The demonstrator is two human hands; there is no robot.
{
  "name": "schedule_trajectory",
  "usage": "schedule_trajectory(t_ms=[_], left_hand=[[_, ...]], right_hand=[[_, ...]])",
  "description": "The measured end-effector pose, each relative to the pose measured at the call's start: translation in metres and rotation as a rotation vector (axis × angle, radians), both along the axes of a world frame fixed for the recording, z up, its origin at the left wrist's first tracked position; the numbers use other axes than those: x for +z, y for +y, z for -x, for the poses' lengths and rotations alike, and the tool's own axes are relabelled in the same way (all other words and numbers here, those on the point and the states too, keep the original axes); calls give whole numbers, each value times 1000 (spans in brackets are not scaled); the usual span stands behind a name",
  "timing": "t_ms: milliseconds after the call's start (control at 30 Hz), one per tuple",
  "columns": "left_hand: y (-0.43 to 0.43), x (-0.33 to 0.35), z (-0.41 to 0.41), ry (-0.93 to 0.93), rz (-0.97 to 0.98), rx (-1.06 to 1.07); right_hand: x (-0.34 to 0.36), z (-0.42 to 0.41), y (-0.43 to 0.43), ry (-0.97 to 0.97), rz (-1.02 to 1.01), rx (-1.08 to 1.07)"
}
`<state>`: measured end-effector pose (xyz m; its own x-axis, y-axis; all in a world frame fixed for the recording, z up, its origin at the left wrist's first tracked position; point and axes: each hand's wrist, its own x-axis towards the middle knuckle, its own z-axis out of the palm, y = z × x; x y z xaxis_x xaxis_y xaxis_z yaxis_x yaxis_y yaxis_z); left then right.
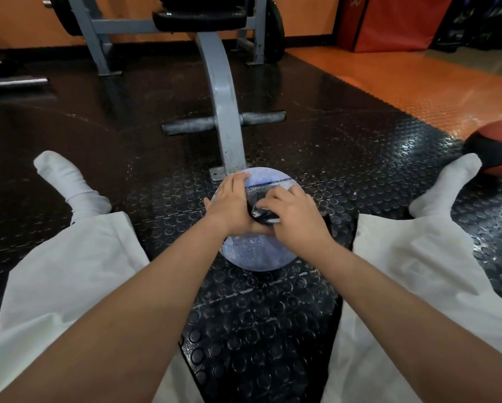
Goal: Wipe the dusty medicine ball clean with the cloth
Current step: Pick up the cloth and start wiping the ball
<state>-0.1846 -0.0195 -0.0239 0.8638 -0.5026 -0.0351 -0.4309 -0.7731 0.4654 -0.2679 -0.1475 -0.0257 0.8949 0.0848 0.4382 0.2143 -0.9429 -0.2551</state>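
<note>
A dusty blue-grey medicine ball (258, 254) sits on the black studded floor mat between my spread legs. My left hand (232, 203) rests flat on the ball's upper left, fingers spread over the top. My right hand (290, 219) presses a bunched dark cloth (262, 216) onto the top of the ball, fingers curled round it. Most of the cloth is hidden under my right hand. A dark band shows across the far side of the ball.
A grey metal bench frame (226, 112) stands just behind the ball, its foot plate almost touching it. A red and black medicine ball (497, 146) lies at the right by my right foot. Barbell bars (14, 82) lie far left. Orange flooring runs along the right.
</note>
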Motion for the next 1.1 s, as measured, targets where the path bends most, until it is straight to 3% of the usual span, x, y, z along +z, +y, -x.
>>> schedule_trajectory(t_ms=[267, 500, 733, 967, 1100], left_hand=[[-11, -6, 10, -6, 38, 38], [-12, 1, 5, -55, -74, 32], [-15, 4, 6, -82, -140, 30], [-3, -4, 2, -48, -36, 14], [-4, -2, 1, -55, -60, 10]], right_hand=[[0, -21, -19, 45, -255, -309], [-15, 13, -16, 56, -149, -86], [11, -25, -19, 85, -141, -270], [15, -22, -6, 104, 45, -87], [14, -22, -33, 135, -81, -191]])
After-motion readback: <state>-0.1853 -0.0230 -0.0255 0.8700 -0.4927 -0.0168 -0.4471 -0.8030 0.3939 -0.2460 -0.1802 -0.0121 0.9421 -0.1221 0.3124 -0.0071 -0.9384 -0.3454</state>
